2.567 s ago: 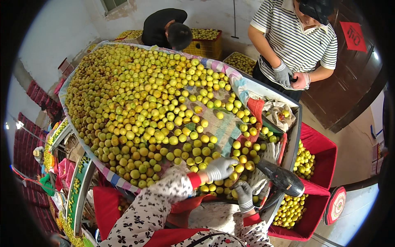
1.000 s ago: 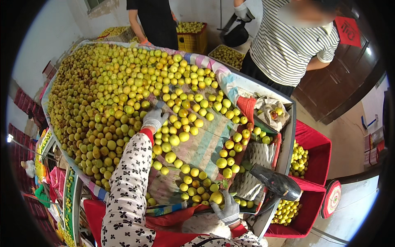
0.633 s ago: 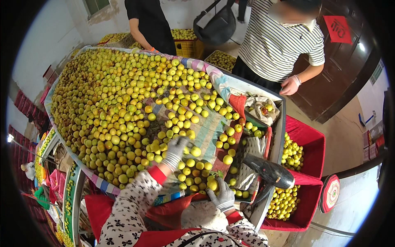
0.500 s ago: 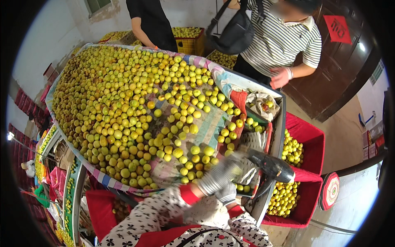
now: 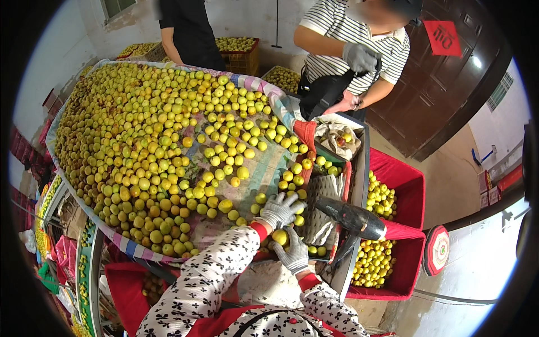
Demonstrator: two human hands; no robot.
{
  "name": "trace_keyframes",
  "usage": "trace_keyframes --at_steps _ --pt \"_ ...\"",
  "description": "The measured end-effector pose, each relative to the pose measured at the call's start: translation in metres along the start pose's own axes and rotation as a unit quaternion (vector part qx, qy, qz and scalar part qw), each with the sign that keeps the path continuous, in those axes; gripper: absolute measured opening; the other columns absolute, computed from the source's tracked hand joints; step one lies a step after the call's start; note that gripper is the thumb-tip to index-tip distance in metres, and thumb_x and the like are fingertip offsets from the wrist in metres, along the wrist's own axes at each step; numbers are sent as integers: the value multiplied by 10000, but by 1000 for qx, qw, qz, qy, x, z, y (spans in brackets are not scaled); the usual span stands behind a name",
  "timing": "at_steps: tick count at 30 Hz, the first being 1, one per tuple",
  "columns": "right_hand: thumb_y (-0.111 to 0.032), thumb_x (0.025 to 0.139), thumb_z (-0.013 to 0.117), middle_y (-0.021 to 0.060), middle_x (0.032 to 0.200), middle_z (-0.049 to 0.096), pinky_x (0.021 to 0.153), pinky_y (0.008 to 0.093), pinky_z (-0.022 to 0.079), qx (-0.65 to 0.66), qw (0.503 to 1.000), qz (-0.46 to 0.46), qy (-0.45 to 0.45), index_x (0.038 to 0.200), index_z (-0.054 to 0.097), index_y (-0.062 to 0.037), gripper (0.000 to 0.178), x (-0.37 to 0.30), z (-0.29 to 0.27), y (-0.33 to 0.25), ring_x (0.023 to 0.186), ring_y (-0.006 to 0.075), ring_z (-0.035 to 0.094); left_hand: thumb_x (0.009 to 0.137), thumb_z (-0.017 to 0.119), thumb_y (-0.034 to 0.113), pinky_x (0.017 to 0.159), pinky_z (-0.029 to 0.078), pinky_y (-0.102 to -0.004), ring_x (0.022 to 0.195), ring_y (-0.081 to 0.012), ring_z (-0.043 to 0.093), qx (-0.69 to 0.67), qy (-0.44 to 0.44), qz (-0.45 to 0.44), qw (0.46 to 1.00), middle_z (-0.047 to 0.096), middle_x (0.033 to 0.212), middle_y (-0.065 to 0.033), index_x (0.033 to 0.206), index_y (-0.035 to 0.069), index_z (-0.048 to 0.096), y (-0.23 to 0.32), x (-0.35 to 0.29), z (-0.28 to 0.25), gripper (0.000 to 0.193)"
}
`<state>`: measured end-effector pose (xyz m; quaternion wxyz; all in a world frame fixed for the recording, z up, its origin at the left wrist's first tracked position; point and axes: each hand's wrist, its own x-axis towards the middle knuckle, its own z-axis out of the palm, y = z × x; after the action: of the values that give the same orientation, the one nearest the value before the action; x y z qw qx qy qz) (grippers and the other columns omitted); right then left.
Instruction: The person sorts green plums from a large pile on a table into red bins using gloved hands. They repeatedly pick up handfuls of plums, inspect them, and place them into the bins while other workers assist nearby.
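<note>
Both my hands wear grey-white knit gloves. My left hand (image 5: 281,211) lies palm down, fingers spread, over round yellow-green fruit at the near right end of the heap. Just nearer to me, my right hand (image 5: 293,253) has a yellow fruit (image 5: 280,236) between its thumb and fingers. A big pile of the same fruit (image 5: 129,157) covers a striped cloth sheet (image 5: 269,163) to the left. Beside my hands stands a white slatted basket (image 5: 327,206), several fruits around it. Over it reaches the nozzle of a black hair dryer (image 5: 353,218), its cord hanging down.
Red-lined bins of fruit (image 5: 412,185) stand at the right, below the table's metal edge (image 5: 362,168). A crumpled bag (image 5: 338,139) sits at the far right corner. Across the table, a person in a striped shirt handles a black bag (image 5: 325,92); another wears black.
My left hand has moved off the basket's side, leftward onto the fruit, uncovering my right hand. The striped-shirt person has lowered the bag and raised a gloved hand. The whole view has shifted slightly.
</note>
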<state>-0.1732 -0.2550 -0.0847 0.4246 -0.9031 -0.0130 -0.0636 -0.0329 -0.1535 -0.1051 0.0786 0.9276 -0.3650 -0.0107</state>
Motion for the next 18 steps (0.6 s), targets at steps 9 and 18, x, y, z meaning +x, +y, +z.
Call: trace_keyframes --at_steps 9,18 --pt "-344 813 739 229 1046 666 776 419 553 73 996 -14 39 1260 515 -14 599 -3 -1 2 909 379 679 814 636 292 740 543 -440 862 -308 662 -119 -36 -26 992 567 1153 -76 1170 169 548 -20 12 0 386" --pt "-429 825 700 197 1030 655 646 435 547 2 1000 10 0 1285 518 -100 594 -3 -1 4 756 358 680 879 604 325 760 537 -467 918 -339 660 21 -50 -329 943 588 1141 -176 1175 193 587 -138 -3 -60 324"
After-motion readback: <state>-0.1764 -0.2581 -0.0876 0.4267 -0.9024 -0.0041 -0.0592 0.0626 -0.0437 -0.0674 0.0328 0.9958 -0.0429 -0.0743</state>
